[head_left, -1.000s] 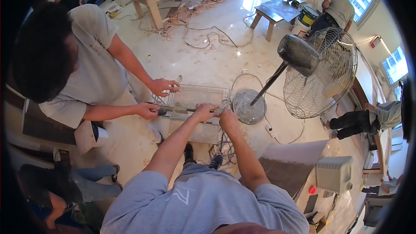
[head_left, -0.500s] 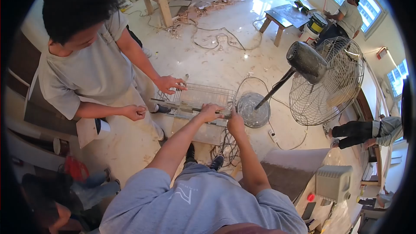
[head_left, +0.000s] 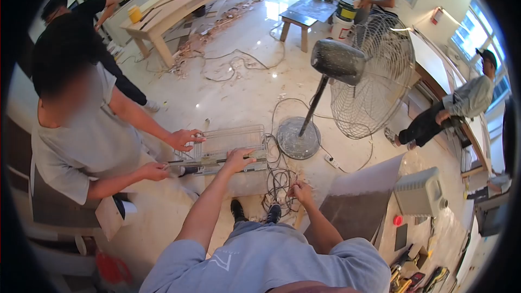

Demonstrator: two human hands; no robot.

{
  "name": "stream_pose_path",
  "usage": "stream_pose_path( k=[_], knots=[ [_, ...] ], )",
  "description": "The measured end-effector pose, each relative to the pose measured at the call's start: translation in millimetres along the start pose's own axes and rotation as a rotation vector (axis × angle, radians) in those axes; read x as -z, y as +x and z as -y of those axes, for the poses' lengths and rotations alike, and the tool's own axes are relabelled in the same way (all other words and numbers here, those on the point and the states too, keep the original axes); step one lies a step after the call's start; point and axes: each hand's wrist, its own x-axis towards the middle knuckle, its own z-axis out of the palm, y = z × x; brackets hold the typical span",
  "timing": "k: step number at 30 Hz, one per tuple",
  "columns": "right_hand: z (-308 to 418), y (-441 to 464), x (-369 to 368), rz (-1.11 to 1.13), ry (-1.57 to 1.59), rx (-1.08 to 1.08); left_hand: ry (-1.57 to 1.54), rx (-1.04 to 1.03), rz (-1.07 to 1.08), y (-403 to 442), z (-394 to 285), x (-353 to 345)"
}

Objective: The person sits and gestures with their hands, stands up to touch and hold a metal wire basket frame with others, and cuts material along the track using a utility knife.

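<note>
A long, narrow metal rail point(head_left: 214, 161) lies across a wire basket point(head_left: 241, 133). My left hand point(head_left: 239, 160) is closed over its right part, fingers bent around it. Off to the right, apart from the rail, is my right hand point(head_left: 300, 191), its fingers pinched together beside a tangle of dark cable point(head_left: 278, 187). Whatever those fingertips hold is too small to make out. At the rail's left end a co-worker's hand point(head_left: 153, 171) grips it, while that person's other hand point(head_left: 184, 140) reaches over the basket's left side.
A pedestal fan point(head_left: 339, 62) stands ahead, its round base point(head_left: 299, 137) on the dusty floor. On my right are a grey plastic jerrycan point(head_left: 419, 191) and hand tools. Cables and debris lie near a long wooden table point(head_left: 154, 32). Other people stand around the room.
My right hand has let go of the rail's right end and moved down beside the cables. The co-worker's lower hand has come onto the rail's left end. My view has shifted right.
</note>
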Motion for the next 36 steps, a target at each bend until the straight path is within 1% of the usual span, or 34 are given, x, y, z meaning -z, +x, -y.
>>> stream_pose_path(
  k=[3, 6, 9, 12, 15, 18, 20, 24, 30, 36],
  knots=[
    [-3.6, -6.8, 3.4, -0.032, -0.165, -0.029, -0.001, 0.051, 0.061, 4.0, 1.4, -0.9],
    [16.4, -19.2, -11.8, -0.025, -0.21, 0.087, -0.032, 0.043, 0.063, 4.0, 4.3, -0.8],
    [-36.9, 14.7, -29.0, -0.098, -0.174, 0.212, -0.032, 0.062, 0.083, 3.1, 0.0, 1.9],
    [2.4, 8.3, -35.3, 0.064, -0.227, 0.12, 0.005, 0.037, 0.058, 2.9, 1.2, 0.8],
    [17.7, 14.6, -47.2, 0.065, -0.131, 0.126, -0.01, 0.023, 0.062, 2.8, 4.3, 0.5],
    [30.5, 21.5, -52.5, 0.093, 0.033, 0.081, -0.033, 0.018, 0.053, 0.9, 3.6, 0.8],
    [41.1, 20.6, -55.6, 0.091, 0.014, 0.084, -0.009, 0.034, 0.045, -1.7, -4.0, 3.1],
    [47.1, 20.0, -57.1, 0.094, 0.006, 0.176, -0.009, 0.029, 0.031, 0.4, -0.9, -0.1],
    [46.6, 14.2, -57.2, 0.148, 0.102, 0.13, -0.019, 0.008, 0.026, 1.5, 3.9, -0.7],
    [43.1, 5.2, -58.2, 0.206, 0.02, 0.082, -0.024, 0.017, 0.024, 0.2, 4.0, -0.3]
  ],
)
